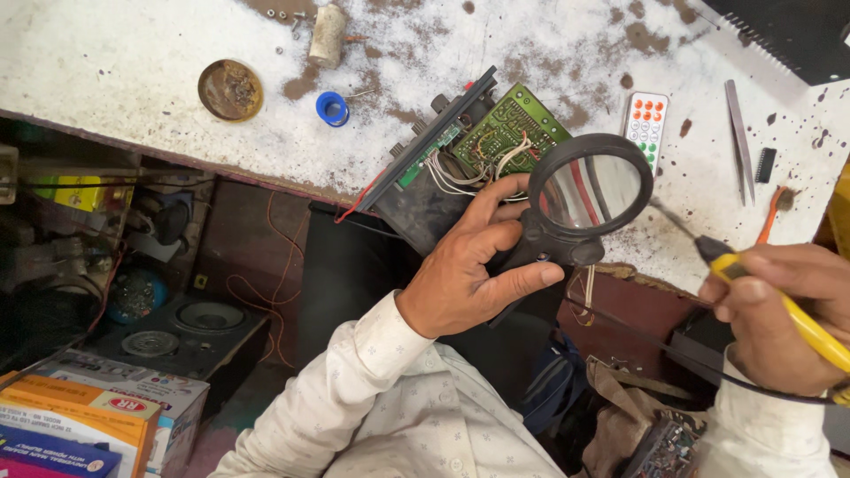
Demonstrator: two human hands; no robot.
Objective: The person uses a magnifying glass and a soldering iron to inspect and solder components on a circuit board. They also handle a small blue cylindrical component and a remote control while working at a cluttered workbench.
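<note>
My left hand (474, 265) grips the black handle of a round magnifying glass (591, 190), held over the edge of a green circuit board (509, 128) with white wires, mounted in a black panel (425, 142). My right hand (775, 314) holds a yellow-handled soldering iron (753, 279), its dark tip pointing left toward the lens. Both hands hover at the front edge of a stained white workbench (133, 80).
On the bench lie a small white remote (646, 124), tweezers (739, 142), a blue ring (332, 108), a rusty round tin (230, 88) and a white cylinder (328, 34). Below left are speakers (208, 317) and cardboard boxes (80, 416). A loose circuit board (668, 447) rests near my lap.
</note>
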